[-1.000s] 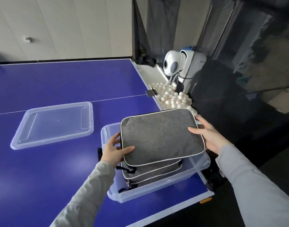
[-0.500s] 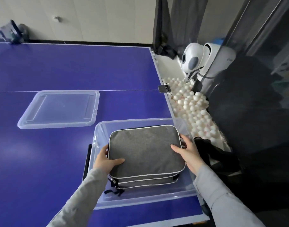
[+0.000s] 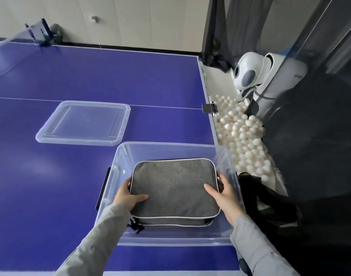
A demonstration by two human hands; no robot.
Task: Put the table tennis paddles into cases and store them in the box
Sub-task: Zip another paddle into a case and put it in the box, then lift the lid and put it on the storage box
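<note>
The grey case (image 3: 174, 188), edged with white piping, lies flat inside the clear box (image 3: 170, 146), on top of at least one more case whose piped edge shows beneath it at the near side. The box stands on the blue table (image 3: 71, 76) near its right edge. The left hand (image 3: 128, 194) grips the case's left edge: the thumb lies across the top face, and the fingers curl round the side. The right hand (image 3: 224, 194) grips the right edge in the same way, thumb on top and fingers wrapped round the side, between the case and the box wall. Both sleeves are grey. A black latch is visible on the box's left wall. The lid (image 3: 83, 122) lies flat on the table, left of and beyond the box, apart from it. White balls (image 3: 244, 136) fill a trough beside the table's right edge, with a white ball machine (image 3: 250, 74) standing behind them. A black bag (image 3: 266, 204) sits just right of the box.
</note>
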